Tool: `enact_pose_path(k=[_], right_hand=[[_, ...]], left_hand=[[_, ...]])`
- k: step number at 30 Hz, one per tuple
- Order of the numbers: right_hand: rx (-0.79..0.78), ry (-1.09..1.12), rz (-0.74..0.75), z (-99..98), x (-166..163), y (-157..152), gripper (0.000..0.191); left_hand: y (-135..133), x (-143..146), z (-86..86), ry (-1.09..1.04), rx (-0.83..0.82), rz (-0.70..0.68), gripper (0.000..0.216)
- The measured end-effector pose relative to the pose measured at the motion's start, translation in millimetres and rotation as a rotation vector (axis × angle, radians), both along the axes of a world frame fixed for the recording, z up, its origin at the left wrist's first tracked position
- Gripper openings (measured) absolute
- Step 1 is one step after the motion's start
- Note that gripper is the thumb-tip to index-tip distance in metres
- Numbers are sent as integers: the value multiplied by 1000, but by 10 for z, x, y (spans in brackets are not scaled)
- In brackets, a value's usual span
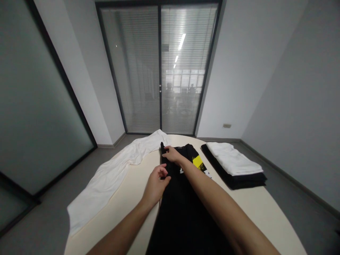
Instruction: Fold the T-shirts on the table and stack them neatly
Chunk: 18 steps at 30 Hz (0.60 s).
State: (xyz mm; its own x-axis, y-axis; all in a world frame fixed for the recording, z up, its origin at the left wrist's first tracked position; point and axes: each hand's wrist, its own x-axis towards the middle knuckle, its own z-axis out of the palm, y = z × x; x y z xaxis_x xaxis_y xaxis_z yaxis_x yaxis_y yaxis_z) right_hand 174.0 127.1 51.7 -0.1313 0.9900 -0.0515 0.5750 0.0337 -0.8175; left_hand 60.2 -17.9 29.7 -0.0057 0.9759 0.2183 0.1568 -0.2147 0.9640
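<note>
A black T-shirt with a yellow and white print lies lengthwise on the table in front of me, its left side folded inward near the far end. At that far left edge, my right hand pinches the black cloth, the forearm crossing over the shirt. Nearer to me, my left hand is beside the shirt's left edge, its fingers loosely curled and the thumb apart from them. I see no cloth between those fingers. The right forearm hides part of the print.
On the pale round-edged table, a white garment is spread along the left edge. To the right sits a stack with a folded white garment on top of folded black clothes. Beyond are glass doors with blinds.
</note>
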Motion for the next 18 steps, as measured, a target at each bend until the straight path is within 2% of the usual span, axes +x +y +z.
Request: enact_pose_path(k=[5,9,11,13,18], right_hand=[[30,104,-10,-4,413,-8,54],[2,104,-31,-100,706,-40,55],[-4,98,-27,-150,816,-64,54],[7,89,-20,-179,916,-83,49],[90,-14,-17,-185,1188,-170,33]], left_hand=[[29,453,38,114,87,2,18],[-57,745,-50,249,-58,-109,23],[-147,781,-87,337,-68,-178,27],[-239,753,-98,452,10,-205,28],[-361,656,-68,750,105,-149,28]])
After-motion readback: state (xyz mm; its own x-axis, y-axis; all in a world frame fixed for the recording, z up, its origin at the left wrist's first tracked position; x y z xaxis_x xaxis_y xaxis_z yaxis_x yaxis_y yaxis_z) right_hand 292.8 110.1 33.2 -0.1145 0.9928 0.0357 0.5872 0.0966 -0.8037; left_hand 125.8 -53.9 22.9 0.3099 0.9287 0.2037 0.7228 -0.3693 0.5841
